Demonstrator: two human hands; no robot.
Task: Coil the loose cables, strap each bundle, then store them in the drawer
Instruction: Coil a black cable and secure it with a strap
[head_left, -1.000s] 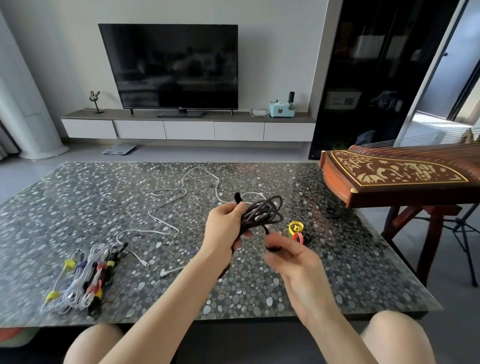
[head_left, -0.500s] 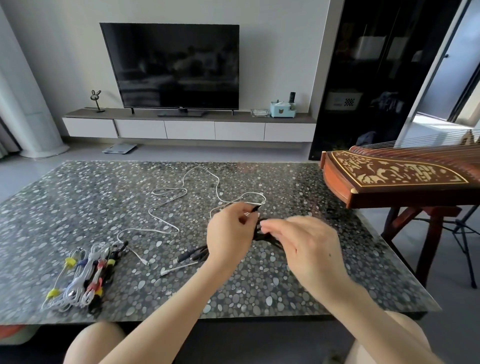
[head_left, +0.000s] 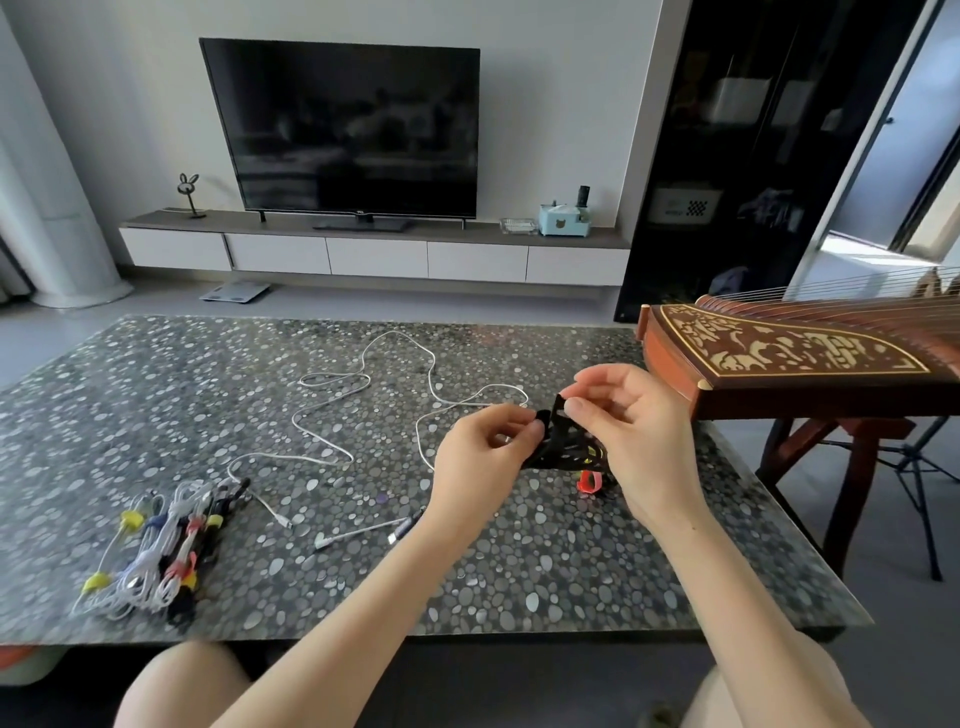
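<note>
A coiled black cable (head_left: 566, 449) rests low over the pebble-patterned table (head_left: 156, 395), gripped between both hands. My left hand (head_left: 480, 457) pinches its left side and a black strap end (head_left: 543, 415). My right hand (head_left: 631, 431) pinches the strap's upper end (head_left: 560, 402) over the coil. A long loose white cable (head_left: 363, 387) winds across the table's middle. A short white adapter cable (head_left: 363, 530) lies near my left wrist. Several strapped bundles (head_left: 156, 551) with yellow, red and blue ties lie at the front left. A red strap (head_left: 589, 480) lies under my right hand.
A wooden zither (head_left: 789, 364) on a stand overhangs the table's right side. Beyond the table stand a TV (head_left: 343, 130) and a low white cabinet with drawers (head_left: 374, 257). A dark glass cabinet (head_left: 753, 156) fills the back right. My knees sit below the table's front edge.
The black coil came down from its raised position to just above the table. My right hand moved onto it, and both hands now pinch a black strap at the coil.
</note>
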